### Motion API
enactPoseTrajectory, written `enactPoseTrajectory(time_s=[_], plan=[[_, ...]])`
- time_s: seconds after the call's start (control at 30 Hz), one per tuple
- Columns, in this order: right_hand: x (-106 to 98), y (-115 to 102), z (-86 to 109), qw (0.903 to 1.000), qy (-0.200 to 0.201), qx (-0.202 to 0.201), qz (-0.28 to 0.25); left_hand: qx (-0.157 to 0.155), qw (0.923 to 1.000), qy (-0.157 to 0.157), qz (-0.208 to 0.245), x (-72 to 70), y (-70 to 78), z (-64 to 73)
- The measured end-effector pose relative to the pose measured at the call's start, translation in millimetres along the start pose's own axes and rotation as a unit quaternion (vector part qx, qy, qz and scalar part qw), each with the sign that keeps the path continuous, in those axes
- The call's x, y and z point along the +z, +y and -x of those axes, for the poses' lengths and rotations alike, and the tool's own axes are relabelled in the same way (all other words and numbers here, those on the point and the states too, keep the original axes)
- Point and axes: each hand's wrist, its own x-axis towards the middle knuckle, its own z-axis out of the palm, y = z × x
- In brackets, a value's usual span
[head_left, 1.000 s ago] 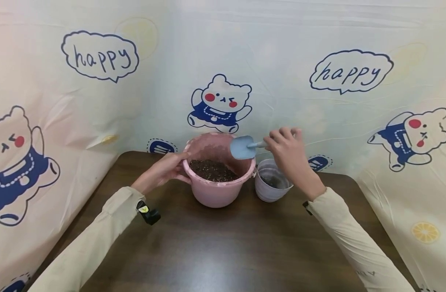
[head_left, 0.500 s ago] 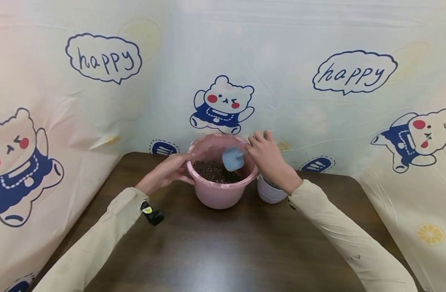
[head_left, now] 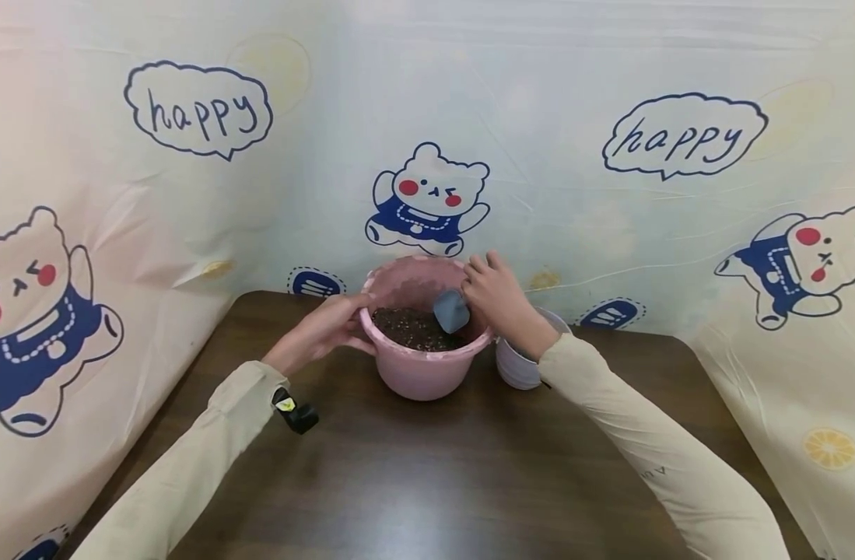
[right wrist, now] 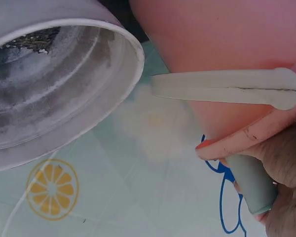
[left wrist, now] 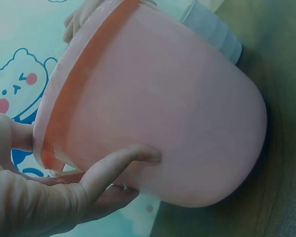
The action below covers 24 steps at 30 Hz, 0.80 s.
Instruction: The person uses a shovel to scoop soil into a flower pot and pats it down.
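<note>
A pink bucket holding dark soil stands upright on the table. My left hand grips its left side, thumb over the rim and fingers against the outer wall. My right hand is at the right rim and holds a small blue trowel by its pale handle. The trowel's blade is inside the bucket, tilted, low over the right part of the soil. Close by on the right is a small whitish pail, partly hidden under my right wrist, with some dark material inside.
The dark wooden table extends toward me in front of the bucket. Behind and at both sides hangs a printed cloth with bears and lettering. A white bar lies along the bucket's outer right side.
My right hand has moved left and down, taking the trowel blade from above the right rim into the bucket, and the blade has tipped over. The left hand keeps its grip.
</note>
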Motion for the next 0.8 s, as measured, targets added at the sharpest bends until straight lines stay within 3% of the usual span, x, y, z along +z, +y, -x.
enactPoseTrajectory(time_s=[0.1,0.37,0.47,0.63,0.8], plan=[[2,-4,-7.2,0.9998,-0.014,0.012,0.001,-0.005,1.0000,-0.001,-0.007,1.1,1.0,0.7],[-1,-19,-29.3,0.9923,-0.123,0.005,-0.007,-0.011,0.9999,-0.001,-0.009,1.4,1.3,-1.9],[-2,-23,-32.8,0.9900,-0.141,0.010,-0.004,-0.012,0.9999,0.001,-0.009,0.9,1.5,-2.1],[2,-26,-32.5,0.9896,-0.138,0.038,-0.015,-0.009,0.9999,0.000,-0.004,0.9,1.8,-0.8],[7,-27,-27.8,0.9931,-0.098,0.050,-0.042,-0.007,1.0000,-0.002,-0.006,0.3,1.0,0.6]])
